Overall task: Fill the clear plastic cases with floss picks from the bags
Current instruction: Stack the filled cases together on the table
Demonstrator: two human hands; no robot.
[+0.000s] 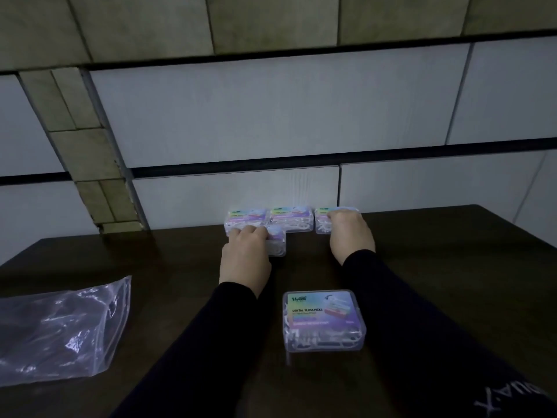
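Observation:
Three clear plastic cases with colourful labels stand in a row at the table's far edge: a left case (245,217), a middle case (291,217) and a right case (322,224). My right hand (351,233) grips the right case from above. My left hand (245,254) grips a smaller clear case (277,244) just in front of the row. A closed case (324,321) labelled "Dental Floss Picks", with white picks showing inside, lies near me between my forearms. A crumpled clear plastic bag (60,333) lies at the left.
The dark wooden table (437,267) ends against a tiled wall (271,116) right behind the row of cases. Black sleeves cover both forearms.

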